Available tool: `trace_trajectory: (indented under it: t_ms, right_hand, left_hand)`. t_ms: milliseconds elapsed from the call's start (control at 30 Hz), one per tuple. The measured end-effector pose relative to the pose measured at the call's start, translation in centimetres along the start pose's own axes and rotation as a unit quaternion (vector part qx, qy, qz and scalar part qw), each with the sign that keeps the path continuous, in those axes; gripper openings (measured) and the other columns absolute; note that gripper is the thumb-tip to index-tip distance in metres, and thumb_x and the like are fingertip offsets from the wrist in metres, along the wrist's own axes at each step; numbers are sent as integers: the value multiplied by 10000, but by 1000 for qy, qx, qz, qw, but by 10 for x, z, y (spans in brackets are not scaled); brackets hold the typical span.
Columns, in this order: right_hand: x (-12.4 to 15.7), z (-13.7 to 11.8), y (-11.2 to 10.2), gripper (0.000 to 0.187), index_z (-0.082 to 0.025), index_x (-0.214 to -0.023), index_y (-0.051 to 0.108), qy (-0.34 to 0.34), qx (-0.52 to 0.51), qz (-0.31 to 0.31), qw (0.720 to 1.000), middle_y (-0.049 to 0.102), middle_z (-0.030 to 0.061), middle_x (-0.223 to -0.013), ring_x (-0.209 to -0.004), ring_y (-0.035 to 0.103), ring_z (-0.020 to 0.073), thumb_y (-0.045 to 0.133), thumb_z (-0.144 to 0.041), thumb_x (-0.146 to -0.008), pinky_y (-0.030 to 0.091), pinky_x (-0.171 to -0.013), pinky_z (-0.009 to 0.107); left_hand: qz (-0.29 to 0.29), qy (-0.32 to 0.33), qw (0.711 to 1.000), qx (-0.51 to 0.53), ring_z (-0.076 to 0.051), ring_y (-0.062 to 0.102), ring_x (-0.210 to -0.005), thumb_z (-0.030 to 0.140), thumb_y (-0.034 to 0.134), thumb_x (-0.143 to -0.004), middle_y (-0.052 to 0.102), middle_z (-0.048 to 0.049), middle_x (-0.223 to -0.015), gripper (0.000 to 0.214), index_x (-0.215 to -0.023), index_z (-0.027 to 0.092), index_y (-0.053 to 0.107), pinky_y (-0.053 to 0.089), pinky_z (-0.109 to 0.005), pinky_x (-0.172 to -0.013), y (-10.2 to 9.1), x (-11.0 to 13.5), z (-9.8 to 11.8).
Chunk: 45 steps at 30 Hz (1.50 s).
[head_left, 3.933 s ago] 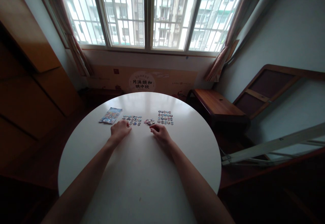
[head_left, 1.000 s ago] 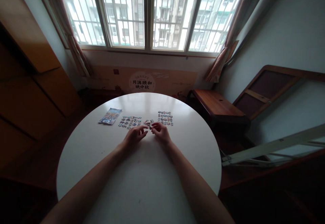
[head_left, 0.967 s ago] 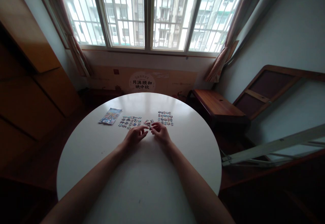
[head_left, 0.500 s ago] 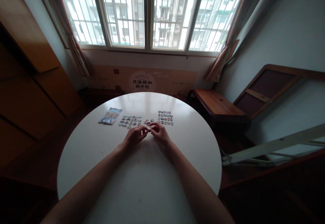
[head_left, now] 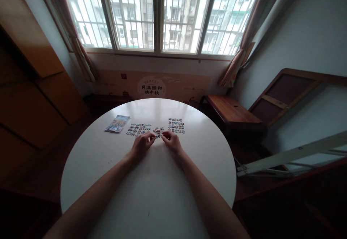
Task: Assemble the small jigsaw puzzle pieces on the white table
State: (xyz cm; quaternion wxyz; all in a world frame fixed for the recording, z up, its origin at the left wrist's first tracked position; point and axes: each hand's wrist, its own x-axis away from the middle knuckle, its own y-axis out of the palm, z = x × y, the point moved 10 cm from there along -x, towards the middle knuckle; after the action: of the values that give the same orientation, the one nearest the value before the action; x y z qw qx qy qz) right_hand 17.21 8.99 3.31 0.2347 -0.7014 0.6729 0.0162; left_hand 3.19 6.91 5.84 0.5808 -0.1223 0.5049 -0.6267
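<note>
Nearest us spreads the round white counter (head_left: 151, 181), smooth-looking, so a brushed piece could well slide. On its far half, our left hand (head_left: 153, 138) has its fingers curled, a narrow gap between thumb and forefinger; our right hand (head_left: 163, 137) faces it, its fingers just as narrow. Between the two shows a small puzzle piece (head_left: 158, 137); we cannot tell whether either hand grips it, and a weak pinch could drop it. Just beyond lies the loose pile (head_left: 158, 130): a fingertip reaching too far could scatter it, and a fallen piece could get mixed in there. Our left hand hides the near edge of the left rows (head_left: 137, 128), so a careless knuckle could knock them crooked. The right rows (head_left: 176, 125), just past our right fingers, run a similar risk. The picture packet (head_left: 118, 124), off to the left, seems safely apart.
</note>
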Motion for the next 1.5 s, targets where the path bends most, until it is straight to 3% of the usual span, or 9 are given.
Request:
trace_trajectory:
  t_ms: [200, 567, 833, 1100, 1300, 1500]
  right_hand:
    - [2, -7, 5, 169, -142, -839, 685, -32, 62, -20, 997, 680, 58, -766, -665, 599, 147, 573, -236, -755, 473, -655, 266]
    - [4, -11, 10, 222, -148, -902, 685, -43, 67, -49, 996, 658, 31, -730, -628, 566, 126, 534, -162, -740, 457, -629, 243]
    - [4, -10, 13, 283, -162, -923, 687, -35, 54, -65, 996, 674, 29, -767, -646, 583, 122, 497, -111, -719, 457, -636, 237]
    - [3, -9, 13, 232, -155, -922, 682, -39, 51, -61, 996, 669, 30, -742, -627, 571, 121, 538, -176, -741, 447, -609, 232]
    - [5, -14, 12, 157, -151, -776, 683, -49, 75, -57, 994, 644, 26, -684, -614, 556, 128, 568, -258, -773, 415, -585, 228]
    - [5, -13, 12, 154, -155, -738, 681, -34, 80, -60, 994, 645, 19, -672, -631, 571, 137, 568, -254, -772, 413, -605, 235]
  left_hand:
    - [-7, -3, 1000, 13, -107, 554, -602, 300, 509, -851, 664, -12, -807, 194, -907, 212, 672, 417, -214, -614, 2, -1, -1]
    - [-24, 12, 1000, 3, -113, 559, -631, 412, 550, -828, 647, -7, -762, 237, -835, 205, 663, 404, -207, -603, 3, 1, 2]
    - [-31, 31, 999, -6, -94, 528, -588, 450, 574, -808, 636, -4, -839, 317, -1036, 238, 635, 402, -205, -600, 4, 2, 6]
    - [-34, 22, 999, -10, -102, 534, -612, 446, 576, -803, 633, -9, -833, 282, -965, 232, 661, 391, -206, -594, 4, 2, 6]
    - [-11, -2, 1000, -22, -100, 525, -582, 503, 545, -806, 629, -4, -784, 323, -886, 211, 659, 378, -202, -563, -2, 2, 3]
    - [-12, 13, 1000, -25, -93, 510, -562, 481, 536, -819, 628, -3, -780, 305, -834, 196, 644, 372, -203, -560, -2, 3, 7]
